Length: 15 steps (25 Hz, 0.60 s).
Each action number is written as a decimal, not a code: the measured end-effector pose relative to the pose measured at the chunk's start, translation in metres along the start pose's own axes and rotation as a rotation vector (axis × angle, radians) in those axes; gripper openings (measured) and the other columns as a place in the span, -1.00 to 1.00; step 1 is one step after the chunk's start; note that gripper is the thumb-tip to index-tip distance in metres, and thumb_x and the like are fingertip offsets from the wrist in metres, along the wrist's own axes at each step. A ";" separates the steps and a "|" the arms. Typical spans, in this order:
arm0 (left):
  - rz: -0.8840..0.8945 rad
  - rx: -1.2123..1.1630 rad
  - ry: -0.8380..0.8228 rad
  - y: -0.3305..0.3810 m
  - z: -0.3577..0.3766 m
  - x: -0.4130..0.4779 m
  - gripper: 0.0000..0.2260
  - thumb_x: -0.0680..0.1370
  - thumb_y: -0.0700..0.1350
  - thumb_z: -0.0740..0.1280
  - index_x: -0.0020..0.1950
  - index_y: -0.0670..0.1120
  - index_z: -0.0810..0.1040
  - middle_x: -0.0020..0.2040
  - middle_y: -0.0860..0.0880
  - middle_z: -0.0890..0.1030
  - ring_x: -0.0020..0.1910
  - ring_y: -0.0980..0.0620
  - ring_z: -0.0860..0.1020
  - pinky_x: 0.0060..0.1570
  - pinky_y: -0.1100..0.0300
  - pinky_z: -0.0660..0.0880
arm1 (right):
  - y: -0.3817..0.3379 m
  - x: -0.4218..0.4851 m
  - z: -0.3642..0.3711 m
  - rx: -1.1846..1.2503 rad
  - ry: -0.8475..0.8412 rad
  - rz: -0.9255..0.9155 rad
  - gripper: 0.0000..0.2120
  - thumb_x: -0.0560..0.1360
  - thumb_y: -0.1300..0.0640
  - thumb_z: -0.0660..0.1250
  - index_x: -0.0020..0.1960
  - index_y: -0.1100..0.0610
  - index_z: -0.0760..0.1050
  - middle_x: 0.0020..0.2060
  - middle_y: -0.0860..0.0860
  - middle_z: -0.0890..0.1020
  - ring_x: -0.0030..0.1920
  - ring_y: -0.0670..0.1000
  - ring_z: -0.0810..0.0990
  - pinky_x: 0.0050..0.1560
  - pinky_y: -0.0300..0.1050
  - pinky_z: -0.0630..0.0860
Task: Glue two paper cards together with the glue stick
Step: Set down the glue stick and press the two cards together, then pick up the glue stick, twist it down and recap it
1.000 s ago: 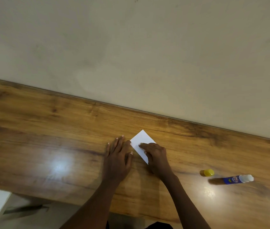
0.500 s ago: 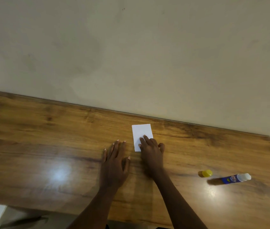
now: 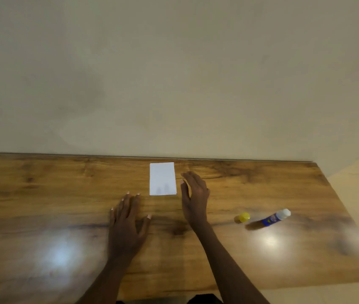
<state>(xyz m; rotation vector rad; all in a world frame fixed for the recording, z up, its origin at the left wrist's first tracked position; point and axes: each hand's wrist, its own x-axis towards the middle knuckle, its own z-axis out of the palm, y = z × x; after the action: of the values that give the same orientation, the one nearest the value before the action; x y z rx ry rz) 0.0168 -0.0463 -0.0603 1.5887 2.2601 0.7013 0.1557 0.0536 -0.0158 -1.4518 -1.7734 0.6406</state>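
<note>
The white rectangular paper card [image 3: 162, 178] lies flat on the glossy brown wood-grain table [image 3: 42, 194], long side running away from the person, its far short edge close to the table's rear edge where the plain beige wall [image 3: 174, 73] begins. Only one white rectangle is visible; whether it is a single card or two stacked cards cannot be determined.

Left hand [image 3: 128, 224]: palm down, flat on the table surface, fingers spread and extended. It grips nothing. The card lies just ahead of and slightly to the right of its fingertips [image 3: 138, 197], with a narrow strip of bare wood between them.

Right hand [image 3: 195, 198]: open, fingers extended and held loosely together, palm turned toward the left, edge-on to the table. It holds nothing. The card lies just to the left of this hand, apart from it; the thumb is the nearest part to the card's right edge. Whether the hand rests on the table or is raised above it cannot be determined.

The blue-bodied glue stick with a white exposed tip [image 3: 275, 218] lies on its side to the right of the right hand, well apart from it, tip pointing right and slightly away. The small round yellow cap [image 3: 244, 217] sits separately on the table just left of the glue stick's blue end, between the stick and the right forearm.

Two bright reflections show on the table surface, one near each forearm.
</note>
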 end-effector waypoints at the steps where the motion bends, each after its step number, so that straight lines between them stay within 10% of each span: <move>1: 0.018 0.018 -0.009 0.001 -0.002 -0.001 -0.27 0.37 0.40 -0.13 0.45 0.03 0.02 0.51 -0.11 0.08 0.49 -0.11 0.05 0.44 -0.14 -0.08 | 0.000 -0.003 -0.021 0.027 0.081 0.008 -0.77 0.50 0.19 0.22 0.14 0.13 0.49 0.19 0.13 0.53 0.24 0.13 0.42 0.11 -0.03 0.21; 4: 0.041 0.093 -0.066 0.009 -0.006 -0.003 -0.05 0.22 0.53 -0.29 0.45 0.00 0.08 0.51 -0.10 0.11 0.48 -0.15 0.06 0.42 -0.18 -0.10 | 0.011 -0.010 -0.097 0.072 0.368 -0.040 -0.67 0.45 0.02 0.23 0.15 0.15 0.48 0.15 0.11 0.54 0.21 0.07 0.44 0.11 -0.02 0.29; 7: 0.096 -0.050 -0.127 0.062 0.011 0.003 -0.09 0.26 0.51 -0.04 0.44 -0.04 0.13 0.49 -0.10 0.16 0.48 -0.12 0.09 0.42 -0.14 -0.01 | 0.047 -0.021 -0.164 0.079 0.558 0.000 -0.42 0.31 -0.13 0.30 0.25 0.10 0.36 0.22 0.12 0.45 0.24 0.08 0.38 0.17 0.08 0.31; 11: 0.133 -0.347 -0.325 0.175 0.065 0.008 -0.28 0.35 0.06 0.44 0.41 -0.06 0.20 0.45 -0.10 0.27 0.44 -0.06 0.19 0.43 0.04 0.15 | 0.102 -0.040 -0.196 0.208 0.343 0.195 -0.11 0.14 -0.12 0.46 0.38 -0.02 0.14 0.31 0.06 0.31 0.21 0.08 0.37 0.14 0.00 0.39; 15: 0.072 -0.348 -0.382 0.228 0.116 0.001 -0.46 0.44 0.00 0.36 0.37 -0.05 0.28 0.36 -0.11 0.41 0.34 -0.10 0.32 0.31 0.09 0.30 | 0.147 -0.042 -0.183 0.298 0.093 0.345 -0.31 0.26 0.17 0.51 0.30 0.00 0.28 0.15 -0.03 0.47 0.08 0.00 0.49 0.04 -0.13 0.49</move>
<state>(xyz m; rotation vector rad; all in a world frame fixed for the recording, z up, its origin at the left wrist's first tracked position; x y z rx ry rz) 0.2547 0.0423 -0.0340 1.4898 1.7128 0.6944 0.3929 0.0338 -0.0292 -1.5587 -1.3009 0.9525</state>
